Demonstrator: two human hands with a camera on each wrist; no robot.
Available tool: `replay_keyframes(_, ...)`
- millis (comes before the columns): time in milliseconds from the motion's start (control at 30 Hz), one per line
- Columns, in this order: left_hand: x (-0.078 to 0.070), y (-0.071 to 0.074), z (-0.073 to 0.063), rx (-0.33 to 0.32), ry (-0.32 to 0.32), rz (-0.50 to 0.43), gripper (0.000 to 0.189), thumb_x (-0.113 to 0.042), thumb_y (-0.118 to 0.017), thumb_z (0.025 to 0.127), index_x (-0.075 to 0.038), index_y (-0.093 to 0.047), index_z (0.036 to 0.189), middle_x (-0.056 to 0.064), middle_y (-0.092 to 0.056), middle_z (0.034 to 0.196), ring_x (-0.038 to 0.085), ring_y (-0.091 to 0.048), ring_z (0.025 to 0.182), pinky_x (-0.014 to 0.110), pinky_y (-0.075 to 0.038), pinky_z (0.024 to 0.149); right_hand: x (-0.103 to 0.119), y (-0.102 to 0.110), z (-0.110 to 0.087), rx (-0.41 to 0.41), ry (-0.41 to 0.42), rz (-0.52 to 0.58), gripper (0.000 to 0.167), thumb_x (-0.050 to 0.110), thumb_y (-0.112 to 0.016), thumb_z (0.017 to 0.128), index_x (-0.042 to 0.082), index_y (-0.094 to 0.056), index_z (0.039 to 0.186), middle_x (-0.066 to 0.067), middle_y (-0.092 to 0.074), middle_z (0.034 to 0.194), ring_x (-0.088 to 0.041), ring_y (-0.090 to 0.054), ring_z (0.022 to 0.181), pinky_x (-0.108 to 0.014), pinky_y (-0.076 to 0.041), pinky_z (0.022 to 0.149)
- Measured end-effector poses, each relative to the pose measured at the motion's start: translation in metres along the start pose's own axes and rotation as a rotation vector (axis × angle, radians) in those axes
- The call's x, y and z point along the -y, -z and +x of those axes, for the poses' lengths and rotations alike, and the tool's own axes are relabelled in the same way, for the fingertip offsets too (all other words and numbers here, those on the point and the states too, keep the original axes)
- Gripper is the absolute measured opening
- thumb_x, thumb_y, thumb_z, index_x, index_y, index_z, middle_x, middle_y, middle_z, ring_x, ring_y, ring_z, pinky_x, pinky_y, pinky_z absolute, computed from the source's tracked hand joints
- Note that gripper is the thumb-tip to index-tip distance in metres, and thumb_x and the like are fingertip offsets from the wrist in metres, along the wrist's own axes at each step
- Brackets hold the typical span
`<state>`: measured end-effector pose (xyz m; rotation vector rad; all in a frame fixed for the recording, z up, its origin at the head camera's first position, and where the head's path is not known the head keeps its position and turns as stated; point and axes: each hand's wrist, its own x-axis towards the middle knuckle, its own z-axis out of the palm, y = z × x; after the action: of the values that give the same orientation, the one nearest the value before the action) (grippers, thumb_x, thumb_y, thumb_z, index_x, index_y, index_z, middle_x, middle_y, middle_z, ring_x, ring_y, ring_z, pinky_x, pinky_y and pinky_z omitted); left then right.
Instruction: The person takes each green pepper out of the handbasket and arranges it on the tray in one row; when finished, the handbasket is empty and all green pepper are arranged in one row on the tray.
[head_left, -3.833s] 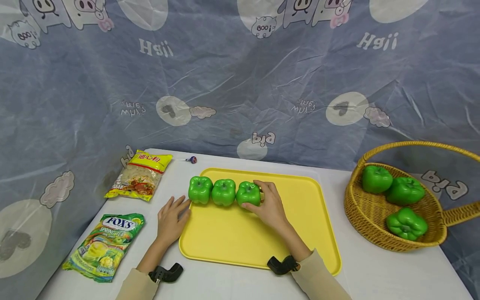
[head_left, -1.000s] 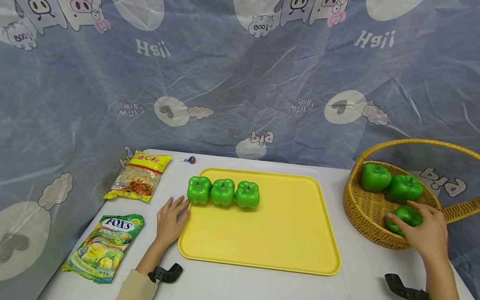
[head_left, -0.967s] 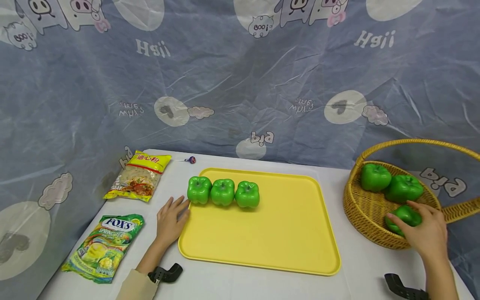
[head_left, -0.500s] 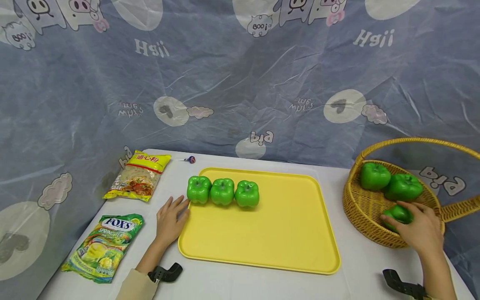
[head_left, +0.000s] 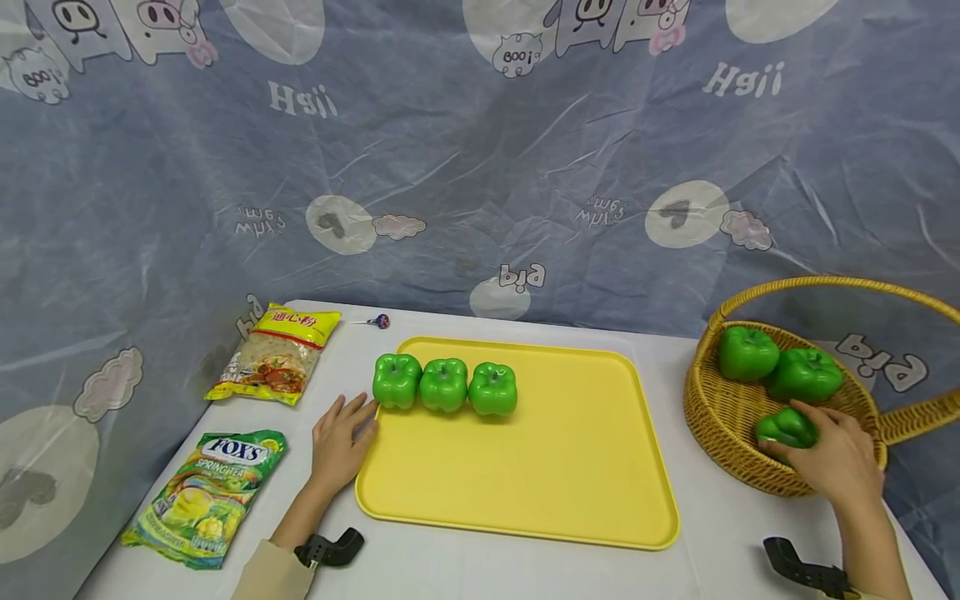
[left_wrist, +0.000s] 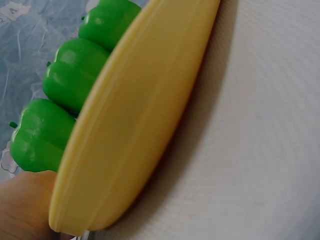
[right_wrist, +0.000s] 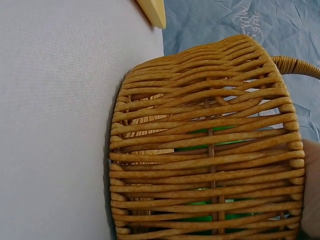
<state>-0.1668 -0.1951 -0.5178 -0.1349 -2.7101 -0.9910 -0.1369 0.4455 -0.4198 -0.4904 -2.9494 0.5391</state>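
Observation:
Inside the wicker basket (head_left: 720,454) at the right, my right hand (head_left: 840,454) grips a green bell pepper (head_left: 783,427) between thumb and fingers. Two more bell peppers, one upright (head_left: 747,353) and one on its side (head_left: 806,375), lie behind it in the basket. My left hand (head_left: 341,442) rests on the table, fingertips by the left edge of the yellow tray (head_left: 525,475). A row of three bell peppers (head_left: 444,385) stands along the tray's far left part. In the right wrist view the basket wall (right_wrist: 210,150) hides most of the held pepper.
On the left of the white table (head_left: 570,575) lie a yellow-topped food packet (head_left: 277,354) and a green Fox's candy bag (head_left: 210,500). A lollipop (head_left: 382,321) lies behind the tray. The basket's handle (head_left: 832,283) arches over it. A patterned cloth (head_left: 450,150) hangs behind.
From the tray's third pepper my right hand has gone over to the basket and taken hold of the front pepper there. Lately hand and pepper have shifted slightly left. My left hand stays put.

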Motion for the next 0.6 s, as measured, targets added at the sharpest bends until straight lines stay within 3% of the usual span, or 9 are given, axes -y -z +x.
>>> replay_keyframes(600,0.0013,-0.0007,0.0000,0.000,-0.002,0.007,0.040,-0.020,-0.058,0.097,-0.007,-0.059,0.134,0.019,-0.047,0.148,0.048,-0.024,0.143,0.065,-0.013,0.111,-0.0028,0.0017,0.0033,0.042,0.053,-0.017,0.096,0.028,-0.077,0.079,0.001,-0.022,0.152,-0.043,-0.018,0.142,-0.064,-0.021,0.115,-0.069,-0.030,0.079)
